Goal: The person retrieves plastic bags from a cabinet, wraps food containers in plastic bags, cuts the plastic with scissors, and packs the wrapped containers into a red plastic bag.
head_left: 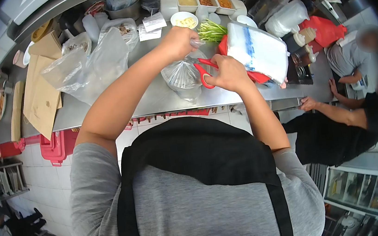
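Observation:
My left hand [179, 43] is closed on the gathered top of a clear plastic bag [182, 80]. The bag bulges over the steel counter, and I cannot make out its contents. My right hand [231, 73] is wrapped round a pair of red scissors [205, 79], whose handles show beside the bag. Most of the blades is hidden. Just beyond my hands lie a bunch of cut green stalks [211, 31] and a white bowl of pale yellow pieces [184, 20]. Close to my right hand rests a white pack with a blue stripe [256, 50], over red plastic.
Loose clear plastic bags [103, 64] and brown paper [39, 95] cover the counter's left side. White containers of food [206, 0] and paper slips [152, 25] sit at the back. A co-worker in a black apron [340, 135] stands at right, with another person behind.

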`<act>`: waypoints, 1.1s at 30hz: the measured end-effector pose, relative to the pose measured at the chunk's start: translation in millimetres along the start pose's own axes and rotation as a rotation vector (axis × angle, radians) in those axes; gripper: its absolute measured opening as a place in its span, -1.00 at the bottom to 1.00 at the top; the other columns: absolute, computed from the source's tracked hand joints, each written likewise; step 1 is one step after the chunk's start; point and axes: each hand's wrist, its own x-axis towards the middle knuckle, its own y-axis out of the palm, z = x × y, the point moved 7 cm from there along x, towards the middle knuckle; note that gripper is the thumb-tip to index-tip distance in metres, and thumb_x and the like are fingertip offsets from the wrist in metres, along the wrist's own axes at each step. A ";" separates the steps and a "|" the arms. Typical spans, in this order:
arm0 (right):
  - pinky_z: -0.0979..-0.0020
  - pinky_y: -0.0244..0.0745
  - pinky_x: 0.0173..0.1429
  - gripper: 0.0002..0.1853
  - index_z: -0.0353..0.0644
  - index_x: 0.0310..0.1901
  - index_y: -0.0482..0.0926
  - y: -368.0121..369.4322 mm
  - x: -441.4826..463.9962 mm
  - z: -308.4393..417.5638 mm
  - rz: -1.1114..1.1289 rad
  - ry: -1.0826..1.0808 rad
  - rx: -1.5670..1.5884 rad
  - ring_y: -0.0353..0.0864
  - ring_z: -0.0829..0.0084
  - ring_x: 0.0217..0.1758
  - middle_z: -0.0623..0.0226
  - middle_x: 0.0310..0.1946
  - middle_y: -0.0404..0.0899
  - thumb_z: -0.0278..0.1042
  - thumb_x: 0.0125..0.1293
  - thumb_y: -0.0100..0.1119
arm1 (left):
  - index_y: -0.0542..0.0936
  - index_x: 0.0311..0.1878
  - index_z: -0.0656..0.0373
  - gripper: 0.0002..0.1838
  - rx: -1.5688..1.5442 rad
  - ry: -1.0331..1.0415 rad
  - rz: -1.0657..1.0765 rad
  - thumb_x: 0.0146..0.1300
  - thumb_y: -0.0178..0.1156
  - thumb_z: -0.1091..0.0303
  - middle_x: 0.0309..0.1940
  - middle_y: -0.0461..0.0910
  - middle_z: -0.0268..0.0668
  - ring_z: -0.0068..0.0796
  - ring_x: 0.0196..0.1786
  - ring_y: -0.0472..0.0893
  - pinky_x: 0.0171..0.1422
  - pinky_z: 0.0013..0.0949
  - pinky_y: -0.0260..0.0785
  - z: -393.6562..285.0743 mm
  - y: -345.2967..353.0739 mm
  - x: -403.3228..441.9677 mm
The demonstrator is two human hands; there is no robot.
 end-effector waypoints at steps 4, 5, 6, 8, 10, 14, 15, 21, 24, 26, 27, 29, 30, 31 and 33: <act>0.13 0.48 -0.19 -0.59 -0.23 -0.36 0.56 6.0 -8.9 -5.9 -0.054 0.013 0.092 0.60 0.05 -0.33 0.03 -0.48 0.58 -0.01 -0.09 0.27 | 0.66 -0.30 0.10 -0.78 -0.009 -0.008 -0.086 -0.10 0.36 0.39 -0.38 0.64 -0.12 -0.13 -0.27 0.63 -0.14 -0.27 0.45 -3.7 -6.0 -4.5; 0.13 0.48 -0.22 -0.63 -0.21 -0.39 0.55 5.9 -8.0 -7.5 -0.058 0.007 0.098 0.59 0.05 -0.35 0.03 -0.50 0.58 -0.05 -0.07 0.28 | 0.66 -0.31 0.08 -0.79 0.005 -0.008 -0.136 -0.10 0.35 0.40 -0.40 0.64 -0.13 -0.14 -0.29 0.63 -0.15 -0.27 0.46 -2.5 -8.7 -2.9; 0.12 0.48 -0.24 -0.68 -0.19 -0.42 0.54 6.2 -8.5 -10.5 -0.060 0.005 0.106 0.59 0.04 -0.37 0.04 -0.53 0.57 -0.09 -0.05 0.28 | 0.66 -0.31 0.07 -0.80 0.018 -0.006 -0.182 -0.09 0.35 0.40 -0.42 0.64 -0.15 -0.15 -0.31 0.64 -0.16 -0.28 0.47 -2.3 -9.9 -1.9; 0.21 0.47 -0.33 -0.78 -0.20 -0.39 0.54 -14.6 -14.3 -13.1 -0.103 -0.042 0.039 0.61 0.12 -0.45 0.17 -0.54 0.59 -0.28 -0.02 0.30 | 0.64 -0.32 0.07 -0.83 0.004 0.100 -0.217 -0.05 0.33 0.40 -0.41 0.64 -0.16 -0.20 -0.30 0.64 -0.15 -0.31 0.47 -26.2 -33.0 4.8; 0.27 0.47 -0.36 -0.79 -0.23 -0.35 0.56 -57.5 -37.0 -30.5 -0.105 -0.042 0.065 0.62 0.22 -0.48 0.18 -0.56 0.59 -0.30 0.03 0.29 | 0.64 -0.33 0.08 -0.88 -0.107 0.081 -0.290 0.00 0.28 0.47 -0.36 0.65 -0.21 -0.29 -0.26 0.64 -0.11 -0.35 0.45 -55.5 -51.8 3.0; 0.54 0.32 -0.47 -0.77 -0.35 -0.38 0.52 -134.9 -137.8 -121.1 -0.133 0.193 0.211 0.45 0.63 -0.57 0.40 -0.64 0.50 -0.39 0.04 0.34 | 0.63 -0.36 0.11 -0.83 -0.306 0.436 -0.151 0.00 0.20 0.62 -0.29 0.57 -0.35 -0.38 -0.11 0.57 0.00 -0.40 0.41 -150.8 -20.2 -18.9; 0.49 0.34 -0.45 -0.78 -0.31 -0.44 0.51 -142.1 -170.3 -143.7 -0.075 0.312 0.231 0.49 0.58 -0.56 0.32 -0.64 0.52 -0.35 0.04 0.33 | 0.62 -0.41 0.12 -0.78 -0.358 0.485 -0.053 -0.09 0.16 0.70 -0.29 0.51 -0.34 -0.35 -0.08 0.54 0.03 -0.39 0.38 -169.9 10.3 -24.7; 0.43 0.36 -0.45 -0.75 -0.27 -0.51 0.54 -81.3 -376.1 -260.9 0.194 0.829 0.405 0.51 0.52 -0.58 0.24 -0.65 0.55 -0.27 -0.03 0.36 | 0.57 -0.39 0.18 -0.79 -0.287 0.503 0.207 -0.14 0.09 0.65 -0.14 0.43 -0.22 -0.21 0.02 0.45 0.06 -0.28 0.37 -219.7 277.8 -30.5; 0.35 0.42 -0.39 -0.72 -0.27 -0.50 0.59 -20.7 -468.2 -299.3 0.327 1.050 0.376 0.56 0.38 -0.57 0.18 -0.63 0.57 -0.21 -0.07 0.37 | 0.58 -0.39 0.23 -0.88 -0.138 0.593 0.402 0.02 0.07 0.48 -0.13 0.42 -0.21 -0.22 0.01 0.44 0.02 -0.23 0.43 -238.2 401.6 -5.3; 0.34 0.45 -0.36 -0.73 -0.28 -0.47 0.60 1.0 -512.2 -308.3 0.346 1.015 0.285 0.61 0.33 -0.52 0.13 -0.60 0.59 -0.22 -0.05 0.35 | 0.60 -0.35 0.24 -0.83 -0.010 0.619 0.544 0.11 0.02 0.44 -0.16 0.40 -0.21 -0.23 0.01 0.43 -0.10 -0.20 0.51 -240.8 474.0 15.7; 0.34 0.46 -0.34 -0.72 -0.28 -0.46 0.61 9.6 -537.1 -312.7 0.333 1.091 0.355 0.62 0.32 -0.49 0.11 -0.58 0.59 -0.21 -0.05 0.36 | 0.61 -0.32 0.23 -0.81 0.082 0.619 0.582 0.13 0.01 0.43 -0.13 0.41 -0.22 -0.23 0.04 0.43 -0.11 -0.18 0.52 -234.6 504.2 22.8; 0.34 0.48 -0.32 -0.72 -0.28 -0.43 0.62 10.3 -569.5 -313.2 0.317 1.170 0.416 0.65 0.31 -0.45 0.09 -0.56 0.60 -0.21 -0.04 0.37 | 0.63 -0.25 0.23 -0.77 0.272 0.613 0.637 0.16 0.00 0.39 -0.05 0.43 -0.23 -0.24 0.10 0.41 -0.15 -0.16 0.54 -216.2 554.7 40.9; 0.33 0.49 -0.31 -0.73 -0.28 -0.42 0.62 5.5 -573.2 -310.4 0.315 1.170 0.403 0.65 0.32 -0.44 0.09 -0.55 0.61 -0.22 -0.02 0.37 | 0.62 -0.18 0.22 -0.75 0.428 0.604 0.641 0.17 0.01 0.37 0.01 0.42 -0.23 -0.24 0.14 0.39 -0.08 -0.14 0.51 -201.8 577.7 49.8; 0.34 0.49 -0.30 -0.75 -0.28 -0.41 0.62 4.1 -580.1 -310.3 0.333 1.208 0.402 0.66 0.32 -0.44 0.10 -0.54 0.62 -0.26 -0.01 0.36 | 0.62 -0.11 0.21 -0.71 0.580 0.584 0.648 0.18 0.01 0.34 0.07 0.41 -0.23 -0.24 0.17 0.36 -0.01 -0.13 0.48 -186.3 600.5 50.9; 0.35 0.49 -0.30 -0.78 -0.30 -0.38 0.61 1.7 -582.2 -311.1 0.317 1.258 0.410 0.66 0.34 -0.42 0.12 -0.52 0.63 -0.32 0.02 0.34 | 0.55 0.02 0.14 -0.62 0.678 0.482 0.734 0.13 0.08 0.25 0.18 0.34 -0.20 -0.19 0.26 0.26 0.13 -0.07 0.33 -167.6 636.7 48.4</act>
